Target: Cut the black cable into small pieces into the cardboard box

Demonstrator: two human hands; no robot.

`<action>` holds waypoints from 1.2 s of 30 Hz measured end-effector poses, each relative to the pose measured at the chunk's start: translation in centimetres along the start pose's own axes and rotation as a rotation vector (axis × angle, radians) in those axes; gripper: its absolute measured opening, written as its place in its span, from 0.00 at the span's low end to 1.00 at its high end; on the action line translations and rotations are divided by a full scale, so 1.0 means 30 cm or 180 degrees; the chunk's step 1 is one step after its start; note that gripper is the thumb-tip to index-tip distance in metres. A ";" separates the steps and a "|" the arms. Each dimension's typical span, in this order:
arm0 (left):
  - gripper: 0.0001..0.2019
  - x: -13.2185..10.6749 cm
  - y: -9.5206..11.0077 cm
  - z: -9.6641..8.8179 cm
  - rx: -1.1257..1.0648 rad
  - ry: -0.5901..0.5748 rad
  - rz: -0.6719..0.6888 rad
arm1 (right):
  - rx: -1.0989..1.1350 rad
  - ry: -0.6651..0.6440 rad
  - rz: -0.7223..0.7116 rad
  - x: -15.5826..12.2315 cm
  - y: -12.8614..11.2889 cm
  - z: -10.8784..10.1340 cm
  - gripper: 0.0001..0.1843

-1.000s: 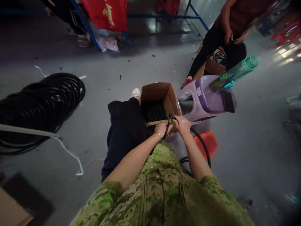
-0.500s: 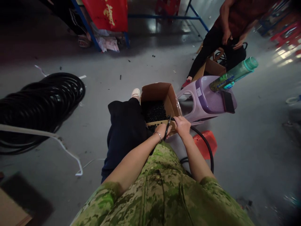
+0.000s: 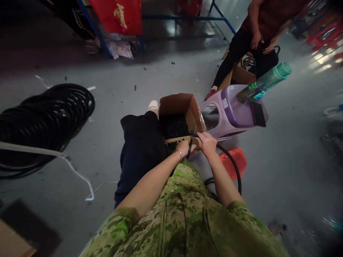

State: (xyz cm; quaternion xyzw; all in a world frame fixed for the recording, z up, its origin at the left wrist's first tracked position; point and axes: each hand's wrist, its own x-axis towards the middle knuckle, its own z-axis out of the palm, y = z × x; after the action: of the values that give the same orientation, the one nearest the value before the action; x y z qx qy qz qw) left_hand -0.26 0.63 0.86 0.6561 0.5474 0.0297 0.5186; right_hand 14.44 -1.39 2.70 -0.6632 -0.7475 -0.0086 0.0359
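Note:
My left hand [image 3: 184, 148] is closed on a pair of scissors [image 3: 192, 141] with black handles, their blades pointing up over the near side of a cardboard box [image 3: 176, 101]. My right hand [image 3: 207, 143] grips a black rubber hose [image 3: 233, 161] close to its end, which lies at the scissor blades. From that hand the hose curves down past my right forearm. Inside the box lies a heap of small black pieces [image 3: 175, 126]. Whether the blades touch the hose is too small to tell.
A purple stool [image 3: 235, 112] to the right carries a green bottle [image 3: 268, 82] and a dark phone [image 3: 258, 114]. Coiled black hose [image 3: 53, 117] lies on the left. An orange-red plastic piece [image 3: 234, 162] rests on the floor. A co-worker [image 3: 257, 43] sits beyond the stool.
The whole view has shifted slightly, with the surroundings moving a little left. Both hands keep nearly the same place on the scissors and hose; the blades appear slightly turned.

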 end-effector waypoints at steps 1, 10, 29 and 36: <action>0.15 0.001 0.002 0.000 0.0038 -0.0020 0.0039 | 0.0003 0.0004 -0.0061 -0.001 -0.006 0.000 0.15; 0.14 0.016 -0.009 0.014 0.0167 -0.0083 0.0075 | -0.0105 -0.0018 -0.0124 0.002 -0.017 -0.012 0.15; 0.14 0.007 -0.015 0.013 0.0112 0.0033 -0.0031 | 0.0045 -0.0171 0.0229 0.017 -0.004 0.000 0.14; 0.14 0.035 -0.027 0.033 0.0385 0.0005 -0.0035 | -0.0113 -0.0129 -0.0164 0.016 -0.015 -0.020 0.14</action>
State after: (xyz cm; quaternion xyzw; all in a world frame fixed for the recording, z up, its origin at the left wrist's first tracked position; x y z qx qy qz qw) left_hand 0.20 0.67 -0.73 0.6832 0.5522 -0.0058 0.4777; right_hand 13.96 -1.00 3.34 -0.6443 -0.7647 -0.0094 0.0086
